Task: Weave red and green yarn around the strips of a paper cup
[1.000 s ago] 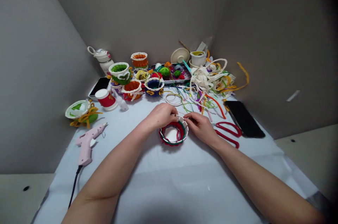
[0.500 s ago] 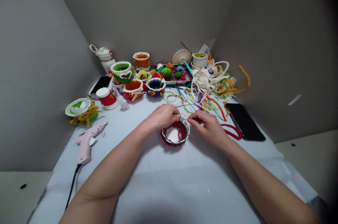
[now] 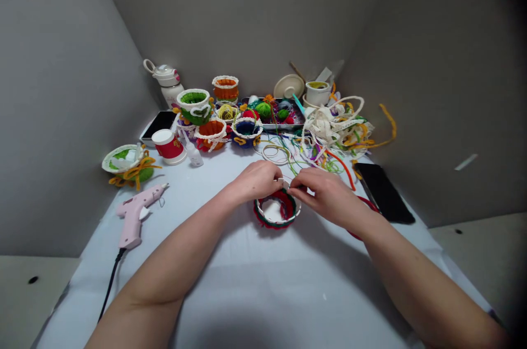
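A small round woven cup [image 3: 276, 224] with red and dark green yarn around white upright strips stands on the table in front of me. My left hand [image 3: 261, 180] is closed on its far left rim, fingertips over the white strips. At the far right rim my right hand [image 3: 315, 191] pinches a thin strand of yarn close to the strips; its fingertips partly hide the strand. The two hands are almost touching above the far edge of the cup. A red cord loop [image 3: 368, 203] lies partly hidden behind my right wrist.
On the left lie a pink glue gun [image 3: 138, 214] with a black cable, a green woven basket [image 3: 123, 159], a red-and-white cup [image 3: 168, 147] and a small glue bottle [image 3: 194, 155]. Finished baskets, a yarn tray [image 3: 284, 127] and tangled trims [image 3: 329, 124] fill the back. A phone [image 3: 383, 192] lies right.
My right hand has moved left and inward, closer to the cup's rim and my left fingers. My left hand keeps its hold. The whole view has shifted slightly.
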Action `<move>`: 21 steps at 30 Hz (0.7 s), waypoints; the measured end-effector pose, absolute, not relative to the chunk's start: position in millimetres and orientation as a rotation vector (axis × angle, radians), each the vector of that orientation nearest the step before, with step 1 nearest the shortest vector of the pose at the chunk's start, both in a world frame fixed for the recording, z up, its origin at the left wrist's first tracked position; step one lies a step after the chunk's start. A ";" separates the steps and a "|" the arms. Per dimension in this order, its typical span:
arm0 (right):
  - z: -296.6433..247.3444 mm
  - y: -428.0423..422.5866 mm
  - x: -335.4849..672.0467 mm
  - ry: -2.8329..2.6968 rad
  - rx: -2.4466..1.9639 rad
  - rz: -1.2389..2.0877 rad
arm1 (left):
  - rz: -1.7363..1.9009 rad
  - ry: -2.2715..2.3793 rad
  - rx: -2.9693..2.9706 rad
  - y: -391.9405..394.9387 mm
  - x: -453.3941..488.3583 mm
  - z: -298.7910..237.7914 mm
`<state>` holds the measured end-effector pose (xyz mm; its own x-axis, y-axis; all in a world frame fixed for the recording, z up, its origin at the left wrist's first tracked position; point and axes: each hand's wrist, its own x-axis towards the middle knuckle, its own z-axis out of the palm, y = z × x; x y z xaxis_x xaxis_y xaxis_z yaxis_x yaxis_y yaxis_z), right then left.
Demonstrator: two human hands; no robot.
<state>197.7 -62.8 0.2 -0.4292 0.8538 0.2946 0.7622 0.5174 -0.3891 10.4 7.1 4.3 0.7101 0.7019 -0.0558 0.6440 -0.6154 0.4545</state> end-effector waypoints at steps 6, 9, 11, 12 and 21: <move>5.5 -69.5 221.2 -2.459 -1.221 0.324 | 0.169 1.030 2.471 6.4 8.8 3.7; 1.3 -71.5 231.6 -2.419 -1.246 0.361 | 0.184 1.033 2.476 7.0 9.1 1.4; -4.2 -71.1 234.0 -2.394 -1.264 0.387 | 0.183 1.032 2.485 7.7 9.5 0.7; -7.7 -70.4 234.0 -2.383 -1.283 0.401 | 0.173 1.030 2.489 7.9 9.6 0.9; -35.2 -69.0 210.3 -2.221 -1.433 0.603 | -0.023 1.014 2.545 0.9 5.7 13.2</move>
<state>210.3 -69.0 -35.2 -0.3752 0.9195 0.1173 0.7338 0.3720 -0.5685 5.7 0.9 13.2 0.7367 0.6571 -0.1599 0.6636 -0.6570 0.3576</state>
